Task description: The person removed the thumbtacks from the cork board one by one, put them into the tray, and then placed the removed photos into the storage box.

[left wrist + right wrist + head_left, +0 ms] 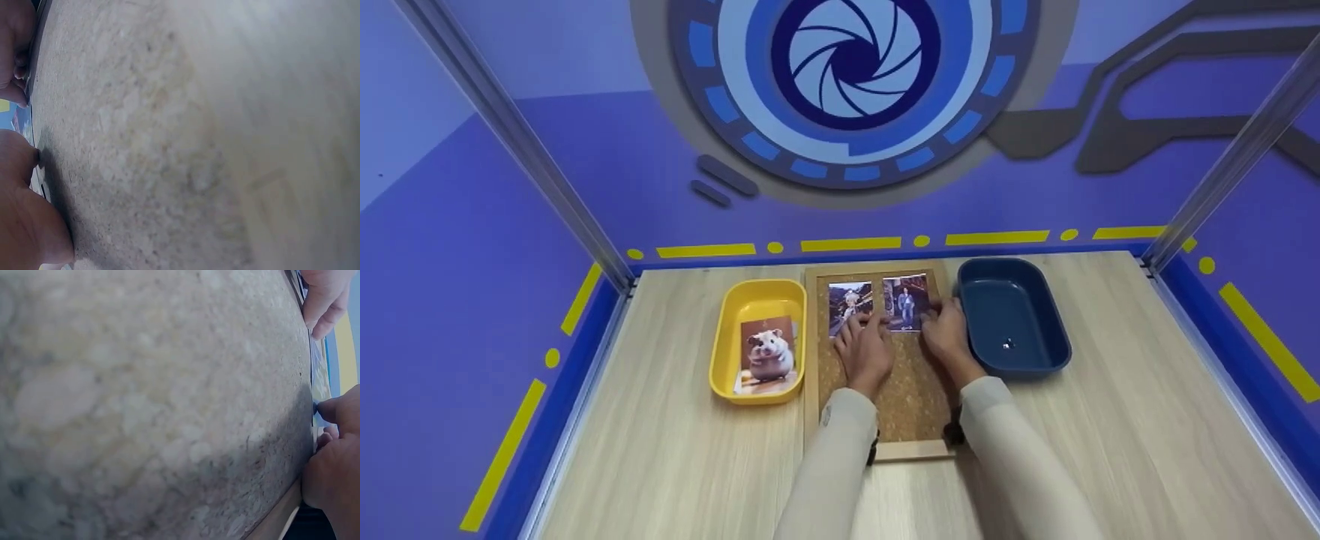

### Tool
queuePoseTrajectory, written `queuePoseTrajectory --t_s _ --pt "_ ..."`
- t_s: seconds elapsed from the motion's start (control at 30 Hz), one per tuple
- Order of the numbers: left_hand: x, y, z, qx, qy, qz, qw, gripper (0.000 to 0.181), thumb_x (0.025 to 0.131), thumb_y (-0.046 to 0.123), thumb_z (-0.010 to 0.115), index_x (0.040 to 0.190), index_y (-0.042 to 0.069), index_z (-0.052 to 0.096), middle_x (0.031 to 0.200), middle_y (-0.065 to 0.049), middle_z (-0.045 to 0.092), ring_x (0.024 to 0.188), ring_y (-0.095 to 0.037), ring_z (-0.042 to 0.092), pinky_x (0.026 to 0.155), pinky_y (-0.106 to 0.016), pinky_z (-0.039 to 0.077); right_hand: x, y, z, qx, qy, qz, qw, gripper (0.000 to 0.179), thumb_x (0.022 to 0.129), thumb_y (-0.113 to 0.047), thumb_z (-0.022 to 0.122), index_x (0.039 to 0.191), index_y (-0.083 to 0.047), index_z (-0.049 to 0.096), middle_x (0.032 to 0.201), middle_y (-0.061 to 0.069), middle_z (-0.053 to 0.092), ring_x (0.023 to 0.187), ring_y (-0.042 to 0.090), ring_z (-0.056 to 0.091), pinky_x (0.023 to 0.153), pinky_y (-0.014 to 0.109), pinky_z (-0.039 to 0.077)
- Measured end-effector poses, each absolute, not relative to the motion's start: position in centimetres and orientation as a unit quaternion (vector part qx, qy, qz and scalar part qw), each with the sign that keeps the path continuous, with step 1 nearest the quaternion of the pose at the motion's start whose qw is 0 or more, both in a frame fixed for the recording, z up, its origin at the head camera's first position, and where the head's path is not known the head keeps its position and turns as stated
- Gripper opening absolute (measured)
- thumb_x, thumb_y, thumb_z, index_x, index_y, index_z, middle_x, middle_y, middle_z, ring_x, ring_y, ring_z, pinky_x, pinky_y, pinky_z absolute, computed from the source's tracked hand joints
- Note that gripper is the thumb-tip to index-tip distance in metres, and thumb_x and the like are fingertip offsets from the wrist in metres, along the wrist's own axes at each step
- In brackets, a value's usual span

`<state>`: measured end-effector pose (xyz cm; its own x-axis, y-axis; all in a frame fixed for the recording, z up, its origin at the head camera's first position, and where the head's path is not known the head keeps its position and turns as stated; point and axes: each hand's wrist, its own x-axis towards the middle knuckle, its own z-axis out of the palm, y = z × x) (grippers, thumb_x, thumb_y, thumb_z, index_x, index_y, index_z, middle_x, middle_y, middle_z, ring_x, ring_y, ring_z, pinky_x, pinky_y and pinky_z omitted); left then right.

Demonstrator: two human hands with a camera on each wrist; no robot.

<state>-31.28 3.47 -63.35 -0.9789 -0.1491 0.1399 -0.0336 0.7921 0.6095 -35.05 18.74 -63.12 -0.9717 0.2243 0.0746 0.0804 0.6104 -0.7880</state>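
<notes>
A cork board (915,390) with a light wooden frame lies in front of me. Two photos sit side by side on its far part: a left photo (840,292) of a figure in light clothes and a right photo (905,300) of a standing person in blue. My left hand (866,352) rests across the lower part of the left photo, its fingertips reaching the right photo's lower left corner. At the right photo's right edge, my right hand (949,334) touches down; its thumb (340,408) presses at the surface. Whether a small pin lies under the thumb is hidden.
Left of the board stands a yellow tray (721,367) containing a hamster picture (769,356). A dark blue tray (997,300) stands close on the right, with a few small shiny pieces (1008,343) inside. Metal posts and blue walls enclose the wooden table (682,450).
</notes>
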Motion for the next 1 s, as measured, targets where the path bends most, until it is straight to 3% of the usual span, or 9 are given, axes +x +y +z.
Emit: queuePoseTrajectory --t_s 0.2,0.63,0.77,1.0 --pt "-31.1 3.5 -63.3 0.04 -0.942 -0.319 0.098 0.023 0.101 0.024 0.054 0.118 0.03 0.067 0.125 -0.003 0.051 0.123 -0.026 0.044 0.103 -0.05 0.03 -35.0 18.7 -63.5 -0.074 -0.893 0.434 0.093 0.034 0.091 -0.008 0.063 0.123 0.002 0.058 0.12 0.019 0.057 0.113 0.034 0.057 0.101 0.047 0.046" --pt "-31.3 3.4 -63.4 0.035 -0.945 -0.316 0.081 0.027 0.102 0.026 0.051 0.125 0.03 0.065 0.128 -0.003 0.049 0.125 -0.025 0.041 0.105 -0.05 0.028 -34.8 18.7 -63.4 -0.059 -0.874 0.47 0.102 0.033 0.093 -0.005 0.063 0.125 -0.001 0.059 0.102 0.014 0.062 0.097 0.027 0.057 0.088 0.04 0.047" --pt "-31.6 3.4 -63.9 0.035 -0.947 -0.306 0.094 0.023 0.101 0.027 0.051 0.118 0.031 0.066 0.127 -0.003 0.048 0.124 -0.027 0.042 0.103 -0.05 0.028 -34.8 18.6 -63.3 -0.045 -0.87 0.481 0.101 0.037 0.093 -0.004 0.061 0.129 -0.001 0.057 0.106 0.014 0.063 0.1 0.026 0.057 0.089 0.039 0.046" --pt "-31.6 3.3 -64.3 0.033 -0.945 -0.312 0.093 0.027 0.102 0.028 0.048 0.123 0.032 0.065 0.128 -0.003 0.048 0.125 -0.027 0.041 0.105 -0.05 0.027 -34.6 18.8 -63.6 -0.039 -0.874 0.476 0.093 0.041 0.092 -0.004 0.061 0.133 -0.005 0.058 0.123 0.018 0.065 0.116 0.031 0.059 0.103 0.046 0.046"
